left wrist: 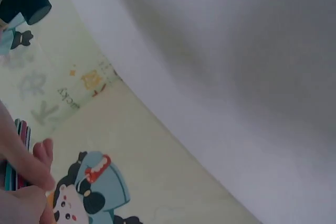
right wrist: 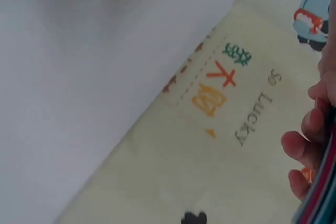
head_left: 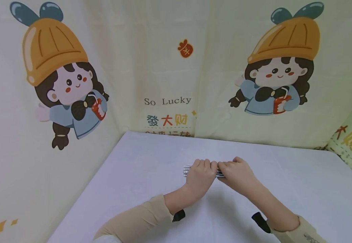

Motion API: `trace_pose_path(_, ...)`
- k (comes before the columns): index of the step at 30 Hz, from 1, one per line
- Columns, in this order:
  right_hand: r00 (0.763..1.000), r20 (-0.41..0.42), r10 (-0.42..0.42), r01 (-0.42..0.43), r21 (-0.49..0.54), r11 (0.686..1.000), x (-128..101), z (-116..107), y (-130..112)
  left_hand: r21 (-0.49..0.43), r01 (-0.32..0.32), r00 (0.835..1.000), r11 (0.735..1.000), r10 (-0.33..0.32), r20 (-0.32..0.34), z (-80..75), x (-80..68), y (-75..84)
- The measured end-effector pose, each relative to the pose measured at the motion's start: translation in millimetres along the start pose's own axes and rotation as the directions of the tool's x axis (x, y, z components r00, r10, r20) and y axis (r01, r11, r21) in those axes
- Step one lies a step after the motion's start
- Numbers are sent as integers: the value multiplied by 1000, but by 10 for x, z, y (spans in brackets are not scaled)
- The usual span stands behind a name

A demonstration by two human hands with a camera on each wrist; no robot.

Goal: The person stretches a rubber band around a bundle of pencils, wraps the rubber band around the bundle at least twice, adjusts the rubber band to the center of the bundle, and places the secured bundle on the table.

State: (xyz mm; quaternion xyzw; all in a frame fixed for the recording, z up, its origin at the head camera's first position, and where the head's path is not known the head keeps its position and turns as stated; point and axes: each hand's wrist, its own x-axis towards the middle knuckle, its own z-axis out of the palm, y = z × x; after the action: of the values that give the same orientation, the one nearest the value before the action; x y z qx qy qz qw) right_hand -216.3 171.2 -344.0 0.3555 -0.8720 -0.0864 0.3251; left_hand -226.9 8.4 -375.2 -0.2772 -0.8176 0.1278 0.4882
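In the head view, my left hand (head_left: pixel 201 178) and right hand (head_left: pixel 237 176) meet above the white table, curled side by side around a bundle of slim pen-like sticks (head_left: pixel 186 171). Silvery ends stick out beyond the left hand, and a short stretch shows between the two hands. From the left wrist, the bundle (left wrist: pixel 23 132) shows teal, red and dark lengths, partly covered by fingers. The right wrist view catches red and teal sticks (right wrist: pixel 321 187) at its edge, with curled fingertips (right wrist: pixel 295 146) beside them. Most of the bundle is hidden inside the hands.
A white table (head_left: pixel 151 158) spreads beneath both hands, with their shadows on it. Behind it hangs a cream curtain (head_left: pixel 167 71) printed with cartoon figures and lettering. Dark wrist devices (head_left: pixel 261 222) hang below the forearms, by the beige sleeves (head_left: pixel 139 216).
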Motion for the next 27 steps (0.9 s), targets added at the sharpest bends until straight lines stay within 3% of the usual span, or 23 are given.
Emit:
trace_pose_path(4,994,49,97,-97,-3,995,-34,-49,80,7,13,996,1000,-14,83,-6,16,-63)
trace_pose_path(7,990,86,108,-107,-19,994,-70,-79,128,-12,19,994,1000,-18,103,-3,-3,-118)
trace_pose_path(13,997,50,60,-57,-56,997,-134,-68,130,-60,2,1000,998,0,31,13,-45,-186)
trace_pose_path(18,994,41,101,-99,-47,994,-205,-62,133,-70,-3,1000,998,2,-20,58,-145,-281)
trace_pose_path(22,991,48,127,-126,-30,992,-252,-55,149,-36,-9,999,999,7,-50,140,-227,-356)
trace_pose_path(27,997,-41,66,-68,-57,996,-257,-8,125,6,-44,995,999,44,-86,196,-253,-357)
